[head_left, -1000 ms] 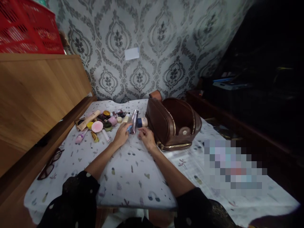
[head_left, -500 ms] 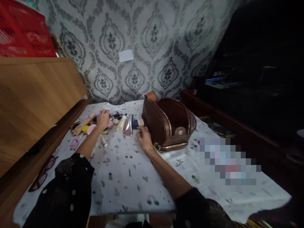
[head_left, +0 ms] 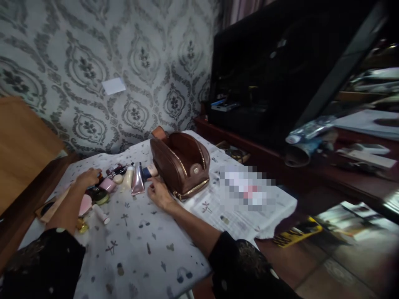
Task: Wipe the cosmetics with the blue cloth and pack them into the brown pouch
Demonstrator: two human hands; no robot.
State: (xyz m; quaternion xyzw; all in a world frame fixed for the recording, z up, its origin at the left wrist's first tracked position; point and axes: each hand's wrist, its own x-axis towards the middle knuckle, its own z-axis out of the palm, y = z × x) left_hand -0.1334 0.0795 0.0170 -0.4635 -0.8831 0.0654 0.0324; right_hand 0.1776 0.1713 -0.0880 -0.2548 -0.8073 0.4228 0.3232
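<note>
My left hand (head_left: 88, 177) reaches into a cluster of cosmetics at the left of the cloth-covered table (head_left: 149, 245), its fingers curled over small dark items I cannot make out. My right hand (head_left: 156, 192) rests on the cloth with fingers loosely curled, just left of the open brown leather pouch (head_left: 180, 162). Between the hands lie a silver-pink tube (head_left: 137, 181), a cream tube (head_left: 128, 178) and a pink round jar (head_left: 108, 185). A pink compact (head_left: 85, 204) and a small white stick (head_left: 101, 214) lie nearer to me.
A wooden cabinet (head_left: 21, 145) rises at the left. Patterned wallpaper covers the far wall. A dark shelf unit (head_left: 264, 83) with clutter stands at the right, and a yellow packet (head_left: 294, 232) lies on the floor beside the table's edge.
The view has swung to the right. My left hand let go of the tube and moved left into the cosmetics cluster. My right hand stayed beside the pouch.
</note>
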